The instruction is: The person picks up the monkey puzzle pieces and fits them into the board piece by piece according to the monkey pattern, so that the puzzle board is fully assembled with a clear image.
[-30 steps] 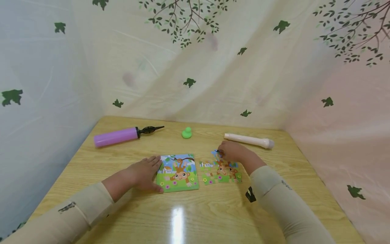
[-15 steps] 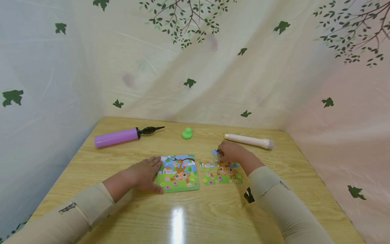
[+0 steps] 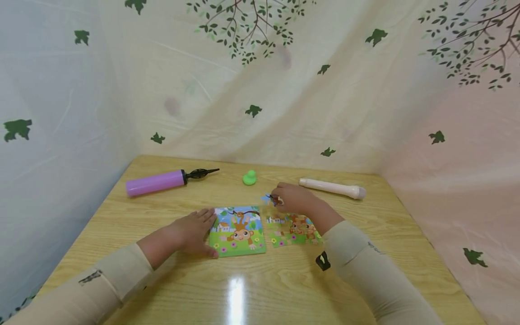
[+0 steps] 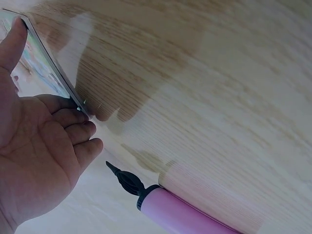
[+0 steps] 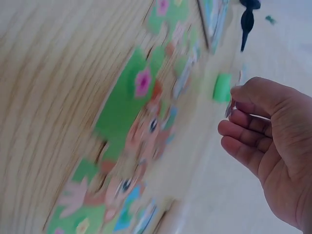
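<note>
In the head view my left hand [image 3: 197, 232] rests at the left edge of a square monkey picture board [image 3: 234, 246]. The left wrist view shows its thumb and fingers touching the edge of the board [image 4: 46, 58], fingers relaxed. My right hand [image 3: 295, 198] pinches a blue and brown jigsaw piece [image 3: 266, 198] above the table, behind the gap between the board and the loose pieces. In the right wrist view the held piece [image 5: 229, 108] is mostly hidden by thumb and finger. Several jigsaw pieces [image 3: 298, 238] lie partly assembled right of the board, partly covered by my right wrist.
A purple hand pump [image 3: 156, 183] lies at the back left of the wooden table [image 3: 195, 289]. A small green duck [image 3: 249, 178] stands at the back middle. A white microphone-shaped stick [image 3: 331, 187] lies behind my right hand. Patterned cloth walls enclose the table.
My right hand has moved left with the pinched jigsaw piece, away from the top of the partly assembled pieces. The left hand and the board have stayed in place.
</note>
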